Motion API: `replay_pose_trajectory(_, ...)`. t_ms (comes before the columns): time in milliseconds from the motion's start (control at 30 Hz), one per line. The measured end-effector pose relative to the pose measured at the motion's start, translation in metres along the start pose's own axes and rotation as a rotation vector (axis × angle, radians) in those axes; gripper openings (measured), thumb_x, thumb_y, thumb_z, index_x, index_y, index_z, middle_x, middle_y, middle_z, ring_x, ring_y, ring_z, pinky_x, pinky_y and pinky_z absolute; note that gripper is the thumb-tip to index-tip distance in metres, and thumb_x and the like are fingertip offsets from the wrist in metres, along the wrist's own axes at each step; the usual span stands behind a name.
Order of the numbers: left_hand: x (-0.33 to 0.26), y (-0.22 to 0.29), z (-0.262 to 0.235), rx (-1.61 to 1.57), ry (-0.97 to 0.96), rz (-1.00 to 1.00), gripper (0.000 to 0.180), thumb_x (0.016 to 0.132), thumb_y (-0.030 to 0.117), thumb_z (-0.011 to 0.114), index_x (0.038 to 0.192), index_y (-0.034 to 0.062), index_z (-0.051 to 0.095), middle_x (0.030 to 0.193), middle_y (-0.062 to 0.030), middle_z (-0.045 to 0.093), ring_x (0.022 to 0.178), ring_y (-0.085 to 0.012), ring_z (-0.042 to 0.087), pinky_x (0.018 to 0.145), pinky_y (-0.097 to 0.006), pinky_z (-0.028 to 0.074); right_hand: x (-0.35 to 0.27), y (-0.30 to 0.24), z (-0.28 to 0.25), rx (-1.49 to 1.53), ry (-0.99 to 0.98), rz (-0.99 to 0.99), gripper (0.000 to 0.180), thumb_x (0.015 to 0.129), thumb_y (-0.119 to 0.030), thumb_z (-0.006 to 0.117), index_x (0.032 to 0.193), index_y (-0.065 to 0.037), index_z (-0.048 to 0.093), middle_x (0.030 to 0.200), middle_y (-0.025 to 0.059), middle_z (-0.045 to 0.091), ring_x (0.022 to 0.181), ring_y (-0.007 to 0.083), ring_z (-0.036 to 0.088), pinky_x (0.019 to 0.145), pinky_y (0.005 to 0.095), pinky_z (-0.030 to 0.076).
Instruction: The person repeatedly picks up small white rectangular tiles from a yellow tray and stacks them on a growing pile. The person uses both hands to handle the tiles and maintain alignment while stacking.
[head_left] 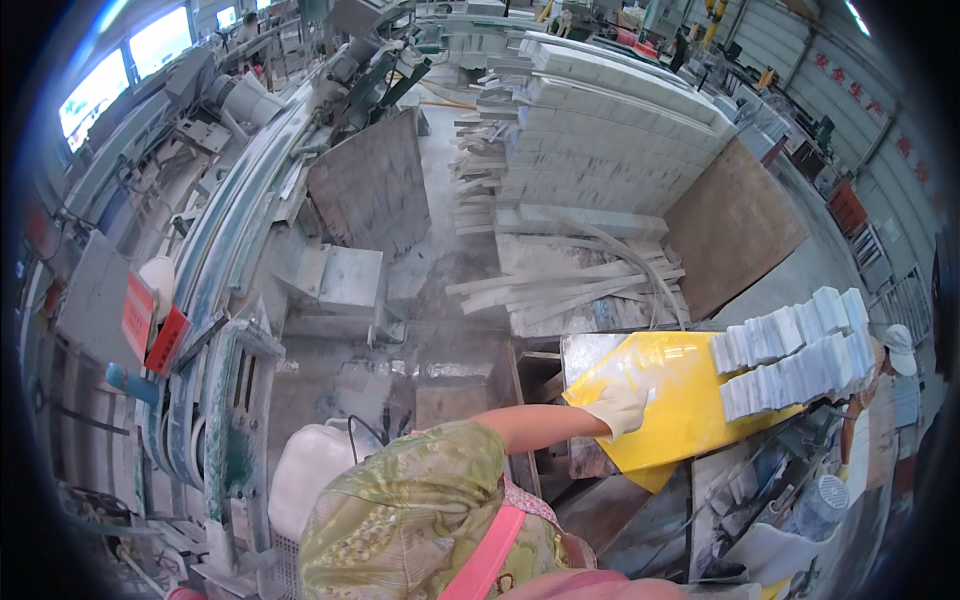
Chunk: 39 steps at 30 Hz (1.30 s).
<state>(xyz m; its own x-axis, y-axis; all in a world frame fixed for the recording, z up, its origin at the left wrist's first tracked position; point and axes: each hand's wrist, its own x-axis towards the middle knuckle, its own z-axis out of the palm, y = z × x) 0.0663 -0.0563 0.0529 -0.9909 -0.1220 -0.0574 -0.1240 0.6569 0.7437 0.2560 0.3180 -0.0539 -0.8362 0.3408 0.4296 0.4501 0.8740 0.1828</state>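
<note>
A: Left hand [618,405], position and state?

B: White-gloved, set over the yellow sheet [690,425], apparently touching its left part; fingers blurred, so I cannot tell whether they grasp anything or lie loose

A: Right hand?

B: Outside the view; cannot tell its state

A: Note what lies to the right of the left hand

B: Two rows of pale grey-white stone pieces, packed side by side on the yellow sheet; farther row [770,338] and nearer row [775,388] both stand apart from the glove; past them, a person in a white cap [900,350]

A: Beyond the hand?

B: A loose heap of long pale strips [560,290]; behind it, a tall stack of white slabs [600,140], with a brown board [735,240] leaning at the right end of that stack

A: To the left of it?

B: The bare forearm [535,428], then a green patterned sleeve [400,500]; past the sleeve, a white plastic container [310,470]; well apart, farther left, a red sign [138,312] beside a long machine rail [235,240]

A: Below right of the hand?

B: A blue-grey bucket [820,510], tilted, its pale perforated end showing
</note>
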Motion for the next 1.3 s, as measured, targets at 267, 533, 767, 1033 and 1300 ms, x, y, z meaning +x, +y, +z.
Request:
replay_pose_trajectory(267,0.004,-0.006,0.006,0.02,-0.003,0.034,0.027,0.092,0.014,0.05,0.111,-0.0025,0.058,0.084,-0.0258,0.069,0.077,-0.0412,0.069,0.066,-0.05,0.052,0.001,-0.009,0.0,-0.008,-0.014,0.001,0.056,0.099,-0.04,0.052,0.132,0.006,0.054,0.129,0.0238,0.059,0.117,0.0382,0.057,0.098,0.0468,0.047)
replay_pose_trajectory(533,0.0,-0.003,0.003,-0.026,-0.017,0.03,0.028,0.09,0.013,0.048,0.112,-0.0021,0.057,0.087,-0.0276,0.067,0.081,-0.0438,0.067,0.07,-0.051,0.05,0.001,-0.008,-0.001,-0.02,-0.027,-0.001,0.056,0.099,-0.039,0.051,0.133,0.006,0.053,0.131,0.0235,0.058,0.119,0.038,0.056,0.1,0.0466,0.046)
replay_pose_trajectory(767,-0.001,-0.002,0.002,-0.039,0.001,0.04,0.03,0.09,0.011,0.046,0.114,-0.0019,0.056,0.089,-0.0282,0.067,0.083,-0.0447,0.066,0.072,-0.052,0.05,0.001,-0.005,-0.004,-0.03,-0.044,0.003,0.057,0.099,-0.039,0.051,0.134,0.005,0.051,0.132,0.0232,0.057,0.121,0.0379,0.054,0.101,0.0464,0.045)
replay_pose_trajectory(1033,-0.003,-0.001,-0.002,-0.034,-0.028,0.042,0.031,0.09,0.011,0.045,0.116,-0.0027,0.055,0.089,-0.0279,0.067,0.084,-0.0444,0.066,0.073,-0.051,0.05,-0.001,0.0,-0.008,-0.041,-0.058,0.016,0.058,0.099,-0.039,0.05,0.136,0.005,0.05,0.134,0.0228,0.055,0.123,0.0378,0.053,0.103,0.0462,0.044)
replay_pose_trajectory(1300,-0.003,0.0,-0.002,-0.003,-0.04,0.034,0.034,0.091,0.011,0.045,0.119,-0.0029,0.055,0.091,-0.0281,0.067,0.084,-0.0442,0.066,0.073,-0.051,0.05,-0.002,0.004,-0.011,-0.05,-0.068,0.034,0.058,0.099,-0.038,0.05,0.138,0.005,0.049,0.136,0.0225,0.054,0.126,0.0376,0.051,0.105,0.046,0.042)
